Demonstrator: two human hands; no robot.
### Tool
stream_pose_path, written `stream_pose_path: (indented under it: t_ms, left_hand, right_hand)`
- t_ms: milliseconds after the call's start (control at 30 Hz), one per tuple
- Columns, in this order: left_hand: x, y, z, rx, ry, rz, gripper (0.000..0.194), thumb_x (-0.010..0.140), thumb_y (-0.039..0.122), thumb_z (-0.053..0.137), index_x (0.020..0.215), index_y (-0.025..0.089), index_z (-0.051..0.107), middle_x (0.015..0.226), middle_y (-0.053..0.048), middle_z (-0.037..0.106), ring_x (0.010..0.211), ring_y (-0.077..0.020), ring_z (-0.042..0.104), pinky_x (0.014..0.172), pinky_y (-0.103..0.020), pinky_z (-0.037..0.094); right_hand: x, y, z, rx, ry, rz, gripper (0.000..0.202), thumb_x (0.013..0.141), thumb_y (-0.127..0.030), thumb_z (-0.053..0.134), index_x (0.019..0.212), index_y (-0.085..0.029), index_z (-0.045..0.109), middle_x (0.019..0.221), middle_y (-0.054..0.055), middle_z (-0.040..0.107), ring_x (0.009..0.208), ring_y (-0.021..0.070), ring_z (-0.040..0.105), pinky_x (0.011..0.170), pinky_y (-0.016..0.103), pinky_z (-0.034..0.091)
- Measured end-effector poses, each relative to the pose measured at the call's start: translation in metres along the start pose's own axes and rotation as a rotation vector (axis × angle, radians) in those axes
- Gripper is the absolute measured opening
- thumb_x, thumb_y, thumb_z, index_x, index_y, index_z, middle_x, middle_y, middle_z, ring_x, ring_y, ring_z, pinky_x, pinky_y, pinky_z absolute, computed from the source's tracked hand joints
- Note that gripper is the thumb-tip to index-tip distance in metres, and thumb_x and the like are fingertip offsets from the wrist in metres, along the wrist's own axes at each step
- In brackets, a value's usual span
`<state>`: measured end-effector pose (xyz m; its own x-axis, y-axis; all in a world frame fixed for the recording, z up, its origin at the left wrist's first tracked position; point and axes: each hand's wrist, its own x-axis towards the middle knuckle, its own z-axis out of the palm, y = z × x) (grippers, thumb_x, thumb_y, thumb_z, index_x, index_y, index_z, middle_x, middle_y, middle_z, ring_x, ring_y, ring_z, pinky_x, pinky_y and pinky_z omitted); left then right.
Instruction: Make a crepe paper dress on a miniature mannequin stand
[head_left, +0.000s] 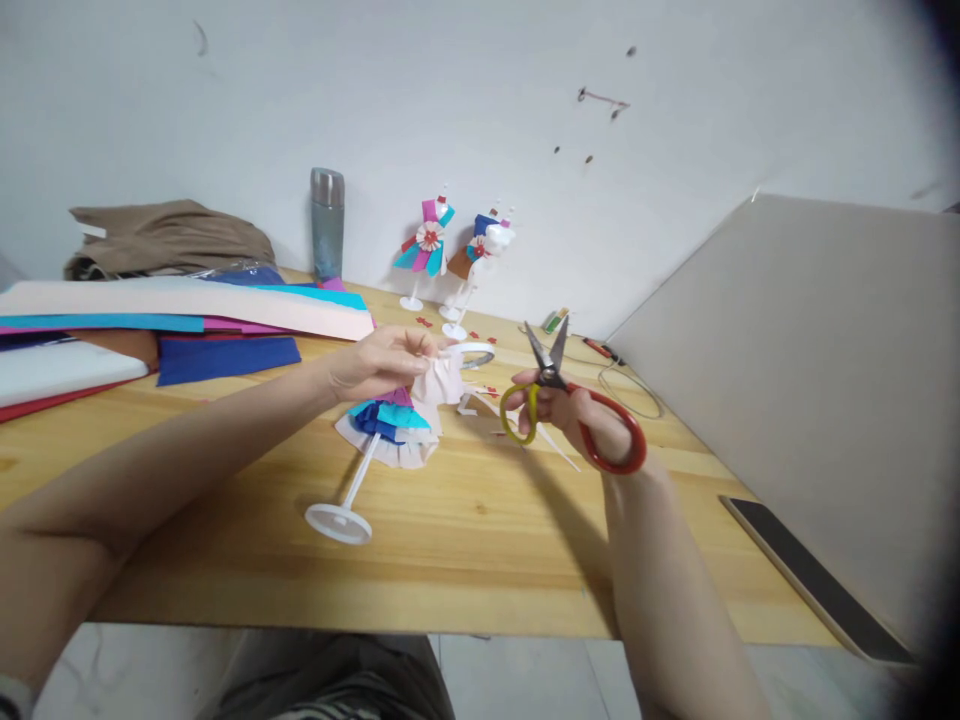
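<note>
In my left hand (390, 362) the thumb and fingers pinch a gathered piece of pale pink crepe paper (440, 382). Just below it a miniature dress form lies tilted on the table, wearing a ruffled paper skirt (390, 425) in magenta, turquoise, blue and pale pink. Its white stand (339, 522) points toward me. My right hand (566, 415) is closed around scissors (553, 372) with one yellow and one red handle loop; the blades are apart and point up. Behind the pale piece sits a roll of white tape (474, 354). Thin paper strips (556, 447) lie under the scissors.
Several dressed miniature dress forms (429, 240) stand against the wall, near a flask (328, 225). Stacked coloured paper sheets (187, 305) and a brown cloth (172, 238) occupy the left. A tablet-like dark slab (814, 575) lies at the right edge, below a grey panel (810, 360).
</note>
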<state>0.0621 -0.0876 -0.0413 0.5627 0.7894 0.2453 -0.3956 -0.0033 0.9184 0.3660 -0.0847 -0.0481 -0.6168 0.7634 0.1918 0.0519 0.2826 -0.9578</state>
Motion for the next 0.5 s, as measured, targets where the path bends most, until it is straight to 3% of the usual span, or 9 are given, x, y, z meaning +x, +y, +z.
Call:
stream_pose_path:
  t_ms: [100, 267, 400, 500]
  left_hand:
    - [0.000, 0.016, -0.008, 0.027, 0.061, 0.090, 0.025, 0.059, 0.027, 0.087, 0.069, 0.013, 0.069, 0.107, -0.014, 0.072, 0.117, -0.0306, 0.060, 0.095, -0.041, 0.047]
    - [-0.003, 0.042, -0.014, 0.117, 0.122, 0.223, 0.020, 0.062, 0.023, 0.082, 0.068, 0.011, 0.067, 0.094, -0.011, 0.071, 0.120, -0.0344, 0.058, 0.098, -0.044, 0.045]
    - [-0.004, 0.051, -0.013, 0.125, 0.137, 0.293, 0.015, 0.063, 0.022, 0.078, 0.068, 0.014, 0.067, 0.091, -0.009, 0.071, 0.126, -0.0340, 0.056, 0.098, -0.045, 0.047]
    - [-0.005, 0.051, -0.010, 0.129, 0.079, 0.274, 0.015, 0.063, 0.024, 0.078, 0.065, 0.015, 0.067, 0.098, -0.010, 0.073, 0.126, -0.0339, 0.057, 0.097, -0.044, 0.048]
  right_hand:
    - [-0.007, -0.005, -0.016, -0.251, 0.005, 0.114, 0.053, 0.085, -0.061, 0.061, 0.118, -0.020, 0.061, 0.091, 0.008, 0.067, 0.069, 0.0205, 0.063, 0.065, 0.037, 0.052]
    - [-0.001, -0.006, -0.005, -0.788, -0.253, 0.433, 0.029, 0.073, -0.038, 0.076, 0.095, -0.019, 0.073, 0.072, 0.003, 0.069, 0.060, 0.0178, 0.059, 0.055, 0.029, 0.045]
    - [0.005, -0.002, 0.015, -0.829, -0.293, 0.387, 0.008, 0.072, -0.031, 0.075, 0.076, -0.024, 0.076, 0.057, 0.000, 0.066, 0.049, 0.0153, 0.053, 0.047, 0.028, 0.038]
    - [0.002, 0.001, 0.021, -0.822, -0.257, 0.365, 0.008, 0.073, -0.032, 0.077, 0.076, -0.025, 0.077, 0.050, -0.001, 0.062, 0.043, 0.0144, 0.049, 0.045, 0.029, 0.034]
